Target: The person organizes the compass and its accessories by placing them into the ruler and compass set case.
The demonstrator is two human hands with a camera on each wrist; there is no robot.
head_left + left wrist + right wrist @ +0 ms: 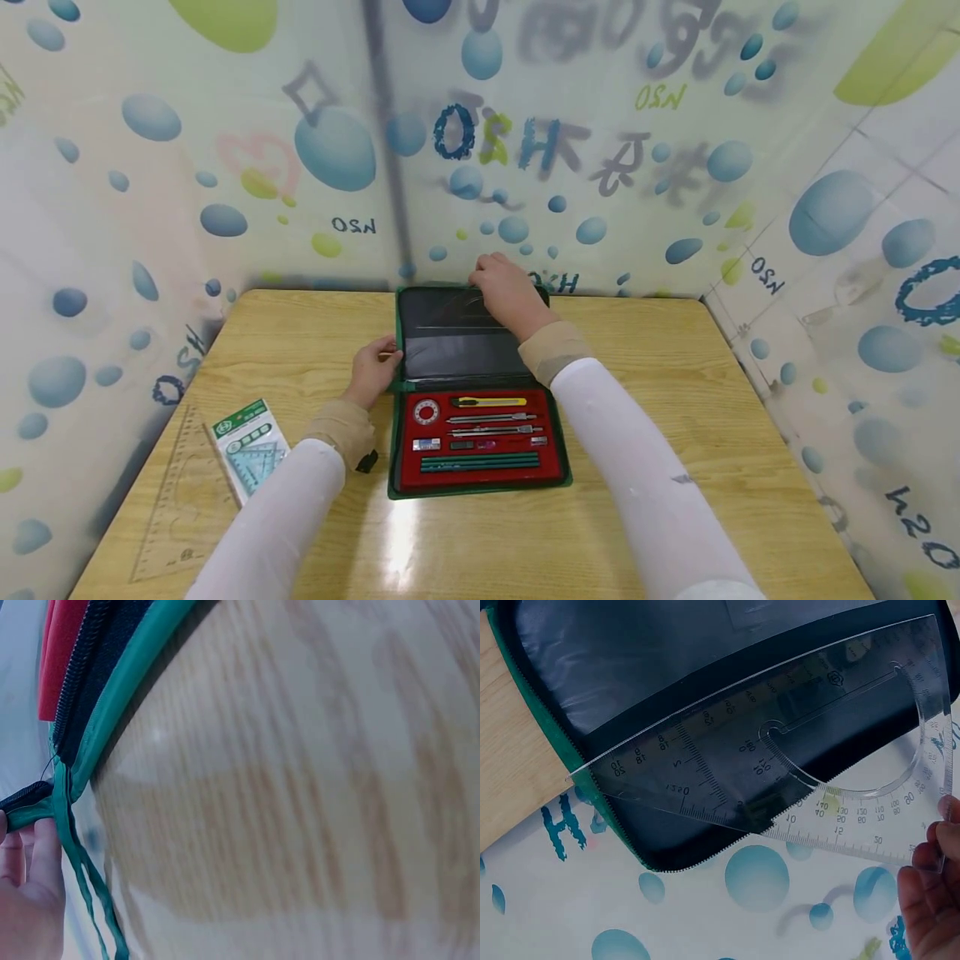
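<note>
A green zip case (395, 467) lies unfolded on the table. Its black inner lid (457, 357) is at the back, and a red tray (553, 475) is at the front. With thumb and fingers, my left hand (371, 371) pinches the lid's left edge; the left wrist view shows the green trim (34, 815) between them. My right hand (512, 292) reaches over the lid's far edge. In the right wrist view it pinches one corner of a clear set square (727, 754), which slants across the lid's inner side. Whether the set square touches the lid I cannot tell.
The tray holds a yellow utility knife (491, 402), compasses (491, 417), green pencils (480, 462), an eraser (427, 444) and a round dial (426, 412). Left on the table lie a clear set square (168, 508) and a packet (251, 446). A patterned curtain (600, 192) hangs behind.
</note>
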